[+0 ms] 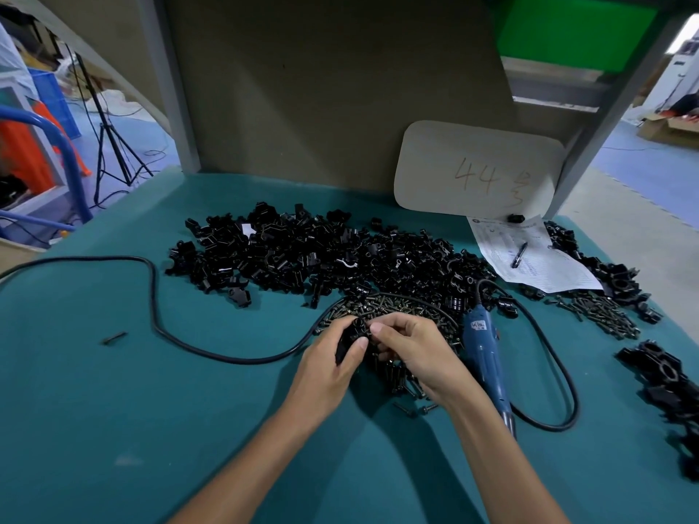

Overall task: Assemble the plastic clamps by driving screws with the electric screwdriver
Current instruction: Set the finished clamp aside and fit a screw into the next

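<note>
Wide teal table [113, 410] fills the view, with a tall brown backboard [321, 88] closing off its far edge. Across the middle sprawls a big heap of black clamp parts [302, 251], and that heap crowds right up against the work spot. Leaning on the backboard at the right is a white card [476, 172] marked "44". Below it a printed sheet [537, 262] lies flat, partly ringed by more black parts.

A black cable [153, 296] snakes in from the left edge, curls round the front of the heap and loops out on the right side. The blue screwdriver [484, 353] lies on the table just beside the right wrist, nobody's hand on it. At the far right sits a row of joined black pieces [665, 376], well apart from the hands.

A pile of screws [397, 308] lies directly under and behind both hands, with a second scatter [605, 312] over to the right.

The left hand [329, 364] is curled round a black clamp [353, 334], holding it just above the screws. The right hand [412, 353] meets it, fingers bent, thumb and forefinger pinching at the clamp's top. Whether a screw sits in that pinch, I can't tell.

A pen [519, 255] rests on the sheet, and one stray screw [113, 337] lies alone, far left.
</note>
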Motion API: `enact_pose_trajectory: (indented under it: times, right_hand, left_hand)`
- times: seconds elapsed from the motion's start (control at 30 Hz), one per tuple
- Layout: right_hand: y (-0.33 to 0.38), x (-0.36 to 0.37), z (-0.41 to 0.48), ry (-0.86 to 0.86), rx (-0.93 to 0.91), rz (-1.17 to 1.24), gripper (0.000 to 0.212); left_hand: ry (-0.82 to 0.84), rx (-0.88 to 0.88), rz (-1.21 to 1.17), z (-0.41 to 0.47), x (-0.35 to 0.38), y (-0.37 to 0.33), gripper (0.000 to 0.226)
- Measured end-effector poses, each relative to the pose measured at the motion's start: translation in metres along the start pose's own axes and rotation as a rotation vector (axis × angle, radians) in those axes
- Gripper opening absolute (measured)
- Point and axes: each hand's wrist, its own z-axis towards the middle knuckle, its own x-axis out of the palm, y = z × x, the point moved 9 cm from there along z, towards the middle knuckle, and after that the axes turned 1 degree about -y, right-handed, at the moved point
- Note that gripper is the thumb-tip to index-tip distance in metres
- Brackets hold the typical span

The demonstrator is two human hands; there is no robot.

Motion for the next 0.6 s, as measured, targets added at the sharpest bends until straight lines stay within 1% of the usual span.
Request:
enact_pose_trajectory:
  times: [0.07, 0.17, 0.2, 0.27, 0.33, 0.43, 0.53, 0.6]
  right_hand:
    - [0.002, 0.001, 0.001, 0.02, -0.013, -0.141, 0.018]
    - [0.012, -0.001, 0.003, 0.018, -0.121, -0.522, 0.034]
    - [0.014, 0.0, 0.003, 0.045, -0.143, -0.585, 0.036]
    - [0.013, 0.004, 0.003, 0.136, -0.103, -0.586, 0.035]
    - [0.01, 0.008, 0.002, 0.21, -0.046, -0.578, 0.036]
    - [0.013, 0.006, 0.001, 0.233, -0.054, -0.639, 0.042]
    - [0.01, 0.007, -0.001, 0.286, -0.014, -0.586, 0.035]
    - [0.012, 0.01, -0.001, 0.282, -0.05, -0.6, 0.042]
  left_hand:
    - [0.013, 0.032, 0.01, 0.0, 0.001, -0.002, 0.046]
    - [0.022, 0.067, 0.006, 0.0, 0.003, -0.006, 0.036]
    - [0.019, 0.07, 0.005, 0.0, 0.002, -0.006, 0.035]
    - [0.025, 0.076, 0.014, 0.0, 0.002, -0.007, 0.033]
    - [0.05, 0.078, 0.03, -0.001, 0.005, -0.006, 0.038]
    - [0.074, 0.076, 0.047, -0.001, 0.01, -0.002, 0.049]
    - [0.07, 0.067, 0.053, -0.001, 0.01, 0.0, 0.048]
    - [0.066, 0.065, 0.044, -0.001, 0.01, 0.001, 0.047]
